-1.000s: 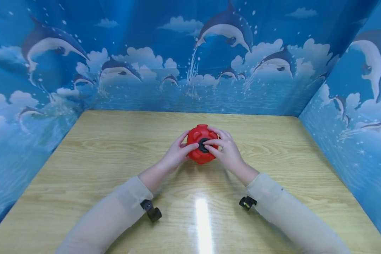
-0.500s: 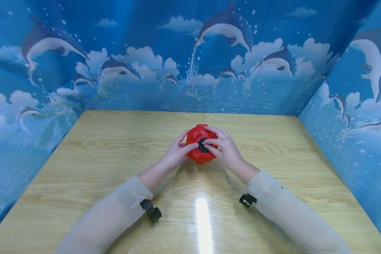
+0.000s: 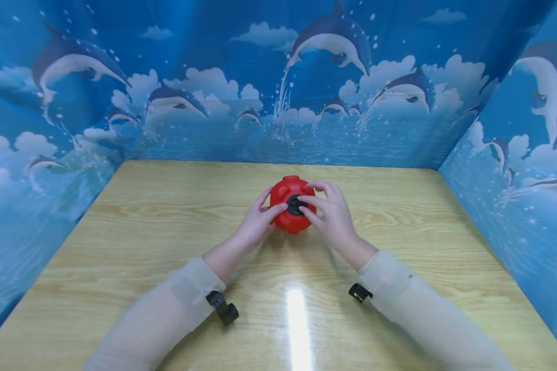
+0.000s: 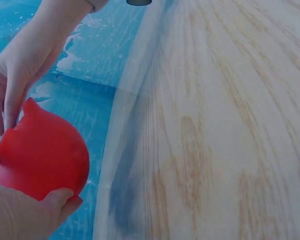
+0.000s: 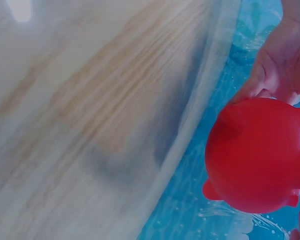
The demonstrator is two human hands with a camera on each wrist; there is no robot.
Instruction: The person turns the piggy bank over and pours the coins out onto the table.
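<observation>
1. Extends both forearms inward from the lower corners, in a pale left sleeve [image 3: 167, 309] and a pale right sleeve [image 3: 427, 309], to meet near mid-table.
2. Clamps left hand [image 3: 256, 222] on the left side of a red rounded container [image 3: 291, 222]. Lays thumb across the near face, tip beside the left edge of a black round plug [image 3: 294, 206]. Wraps fingers toward the far side.
3. Bends right hand [image 3: 334, 211] over the container from the right. Pinches at the black round plug with thumb and forefinger, leaving a slight gap between the two tips. Arches another finger toward the upper right edge.
4. Shows, in the left wrist view, right fingers pointing down at the knobbed edge and left thumb against the lower side.
5. Shows, in the right wrist view, smooth red shell with short knobs, and left hand beyond.
6. Keeps the container between both hands, plug seated in the face turned toward the head camera. Conceals the interior; cannot tell contents.
7. Appears raised above a wooden table [image 3: 158, 221].
8. Carries a black wrist camera at each cuff [image 3: 223, 308] [image 3: 360, 292].
9. Borders the table with a dolphin-print backdrop [image 3: 232, 141].
</observation>
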